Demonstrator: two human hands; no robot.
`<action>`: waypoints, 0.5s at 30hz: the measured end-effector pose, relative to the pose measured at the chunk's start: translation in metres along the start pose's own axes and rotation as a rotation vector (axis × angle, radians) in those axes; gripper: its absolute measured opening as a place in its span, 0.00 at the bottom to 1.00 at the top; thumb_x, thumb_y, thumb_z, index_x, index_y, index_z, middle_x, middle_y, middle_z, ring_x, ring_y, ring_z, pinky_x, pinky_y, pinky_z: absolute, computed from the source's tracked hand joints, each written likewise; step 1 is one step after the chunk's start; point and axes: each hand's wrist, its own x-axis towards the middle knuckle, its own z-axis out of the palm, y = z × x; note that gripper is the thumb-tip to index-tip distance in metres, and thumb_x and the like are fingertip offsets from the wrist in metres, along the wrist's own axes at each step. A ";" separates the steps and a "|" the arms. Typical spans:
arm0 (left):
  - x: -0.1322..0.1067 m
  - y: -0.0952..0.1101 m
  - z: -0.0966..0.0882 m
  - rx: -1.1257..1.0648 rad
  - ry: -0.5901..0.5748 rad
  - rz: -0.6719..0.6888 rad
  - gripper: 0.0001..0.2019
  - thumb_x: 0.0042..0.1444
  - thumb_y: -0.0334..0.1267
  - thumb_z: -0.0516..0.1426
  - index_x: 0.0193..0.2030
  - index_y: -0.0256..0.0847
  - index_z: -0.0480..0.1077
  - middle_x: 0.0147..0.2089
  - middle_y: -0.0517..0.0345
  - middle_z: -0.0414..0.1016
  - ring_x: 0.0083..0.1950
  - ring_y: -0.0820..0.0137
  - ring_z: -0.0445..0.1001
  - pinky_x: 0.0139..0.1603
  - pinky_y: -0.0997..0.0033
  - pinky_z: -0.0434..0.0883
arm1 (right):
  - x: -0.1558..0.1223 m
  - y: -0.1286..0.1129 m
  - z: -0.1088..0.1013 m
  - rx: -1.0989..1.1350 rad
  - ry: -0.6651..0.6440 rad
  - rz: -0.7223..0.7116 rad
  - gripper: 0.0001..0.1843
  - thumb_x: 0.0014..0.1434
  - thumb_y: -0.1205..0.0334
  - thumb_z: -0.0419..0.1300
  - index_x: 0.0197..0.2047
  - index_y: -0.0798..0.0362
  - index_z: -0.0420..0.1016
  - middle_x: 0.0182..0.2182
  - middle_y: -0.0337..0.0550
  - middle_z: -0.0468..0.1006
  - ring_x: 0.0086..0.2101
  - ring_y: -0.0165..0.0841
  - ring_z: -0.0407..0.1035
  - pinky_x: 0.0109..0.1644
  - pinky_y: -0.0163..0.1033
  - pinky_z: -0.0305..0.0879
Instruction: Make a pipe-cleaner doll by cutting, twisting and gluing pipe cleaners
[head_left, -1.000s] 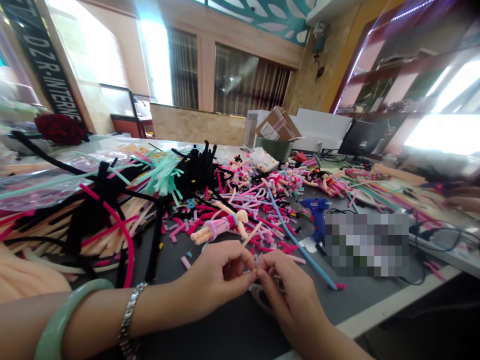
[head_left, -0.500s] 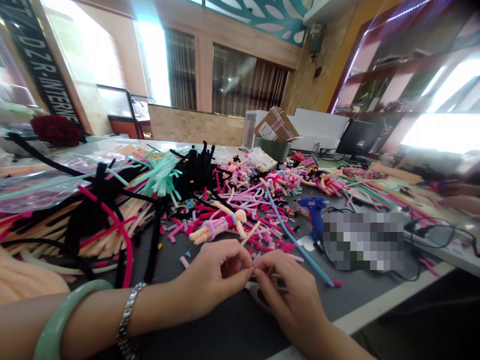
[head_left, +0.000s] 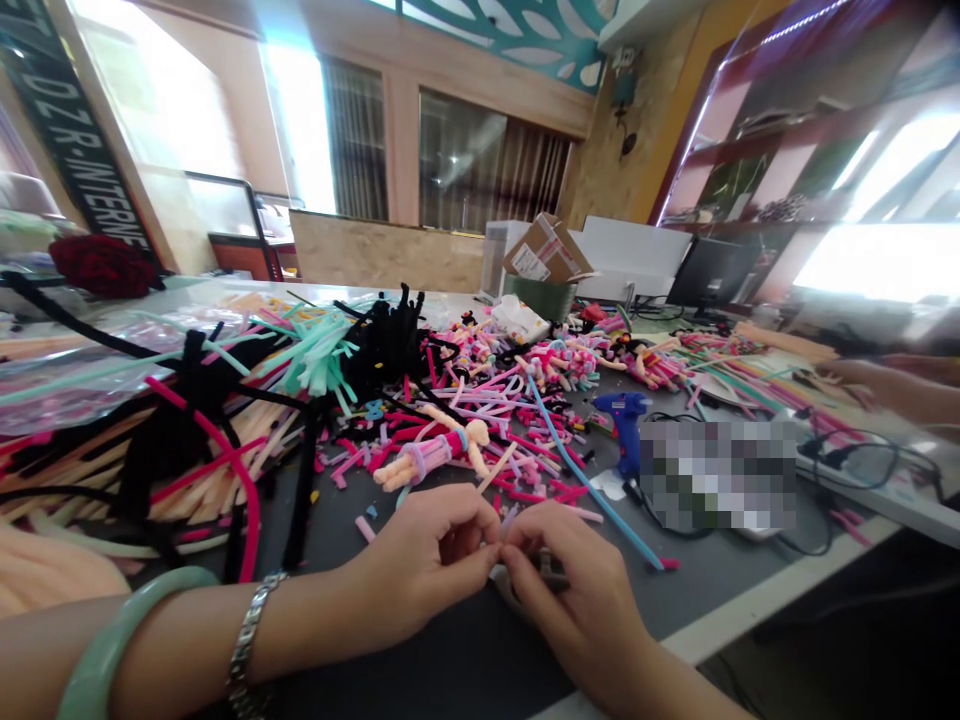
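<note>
My left hand point(head_left: 431, 545) and my right hand point(head_left: 574, 585) meet at the fingertips above the dark table mat, both closed in a pinch. A short beige pipe cleaner point(head_left: 497, 468) sticks up from the left fingers. What lies between the fingertips is mostly hidden; a bit of lilac shows there. Just beyond my left hand lies a pipe-cleaner doll point(head_left: 431, 455) with beige limbs and a pink and lilac dress. Partly covered by my right hand, a pair of scissors point(head_left: 556, 578) seems to rest on the mat; only its grey handles show.
Cut pink and lilac pieces point(head_left: 480, 400) and finished dolls point(head_left: 559, 362) are heaped behind. Bundles of beige stems point(head_left: 202, 480) and black stems point(head_left: 390, 335) lie left. A blue glue gun point(head_left: 626, 425), its cord and a blue stem point(head_left: 581, 465) are right. Another person's arm point(head_left: 892, 390) reaches in.
The view has shifted slightly, so the scene sits a little further left. Both hands keep their pinch with only slight finger movement. At the far right, the other person's arm has moved.
</note>
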 end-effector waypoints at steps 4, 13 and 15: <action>-0.001 -0.002 0.001 0.015 -0.008 0.034 0.08 0.57 0.37 0.54 0.29 0.37 0.66 0.24 0.65 0.60 0.26 0.77 0.58 0.25 0.79 0.56 | 0.001 -0.001 -0.001 0.016 -0.009 0.000 0.06 0.59 0.71 0.52 0.31 0.53 0.67 0.28 0.40 0.71 0.30 0.30 0.65 0.35 0.36 0.60; -0.002 -0.005 0.002 0.060 -0.007 0.070 0.08 0.57 0.36 0.54 0.29 0.37 0.67 0.26 0.63 0.61 0.28 0.76 0.60 0.27 0.78 0.58 | 0.001 -0.002 -0.003 0.041 -0.046 0.049 0.07 0.60 0.70 0.51 0.32 0.53 0.67 0.28 0.39 0.70 0.30 0.30 0.65 0.36 0.35 0.58; -0.002 -0.004 0.002 0.063 -0.004 0.079 0.07 0.57 0.36 0.54 0.30 0.37 0.67 0.27 0.63 0.61 0.28 0.76 0.60 0.27 0.78 0.58 | 0.001 -0.002 -0.003 0.047 -0.042 0.054 0.07 0.60 0.70 0.51 0.31 0.53 0.67 0.28 0.39 0.70 0.30 0.29 0.64 0.35 0.35 0.58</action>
